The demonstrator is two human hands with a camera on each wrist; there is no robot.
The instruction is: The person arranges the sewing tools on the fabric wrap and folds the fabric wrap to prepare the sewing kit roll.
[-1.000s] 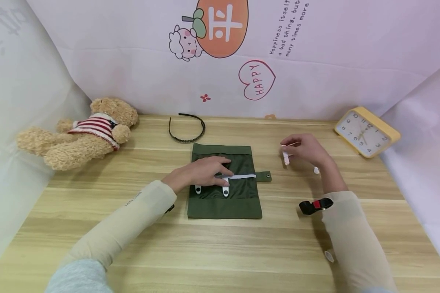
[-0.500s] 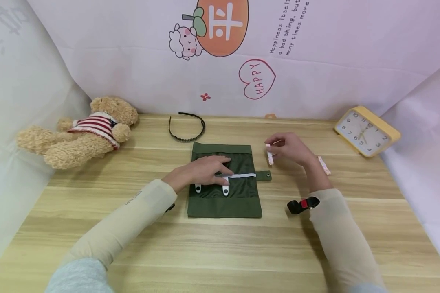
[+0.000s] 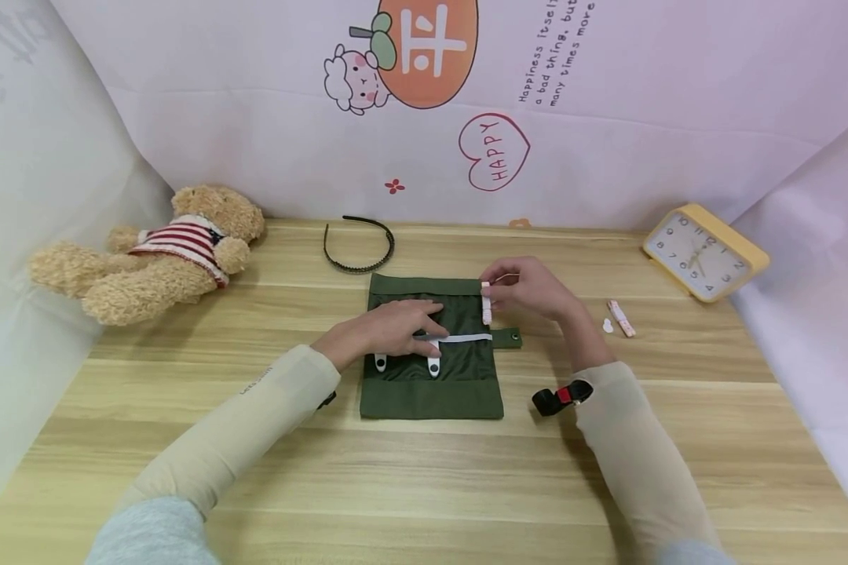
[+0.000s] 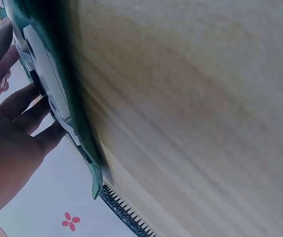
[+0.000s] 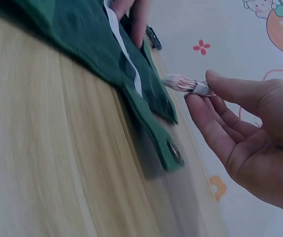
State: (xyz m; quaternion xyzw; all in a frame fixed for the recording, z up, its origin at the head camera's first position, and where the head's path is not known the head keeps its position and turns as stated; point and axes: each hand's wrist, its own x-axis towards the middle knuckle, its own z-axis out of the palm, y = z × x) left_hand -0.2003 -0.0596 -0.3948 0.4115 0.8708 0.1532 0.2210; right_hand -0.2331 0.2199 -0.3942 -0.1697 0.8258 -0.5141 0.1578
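Green cloth organizer (image 3: 431,402) lies spread on the wooden table (image 3: 290,479), under the left hand (image 3: 399,328) and reaching left from just below the pinch of the right hand (image 3: 533,289). The left fingers are spread and fairly straight, resting on the cloth with nothing gripped, most likely to steady it. Beneath and beside them, two white tools (image 3: 434,366) with dark dots stick out from a white strap (image 3: 466,338), which seems to be what secures them; their upper parts are hidden by the hand.

The right hand has a small pink-patterned stick (image 3: 486,303) between thumb and fingertips, closed about its upper end, so its lower part hangs free. From the head it overlaps the organizer's right edge; the right wrist view suggests it is lifted clear, though contact is hard to judge. What the stick is, I cannot tell.

Nearer the person than that pinch, a snap tab (image 3: 507,338) juts from the organizer. The left hand is the main obstacle, covering the middle of the strap. To the right of the right hand lie a second stick (image 3: 621,318) and, just beside it, a small white piece (image 3: 608,325). Farther out are the yellow clock (image 3: 707,253) on that side, the headband (image 3: 359,271) beyond the left hand and the teddy bear (image 3: 184,251) well to its left.
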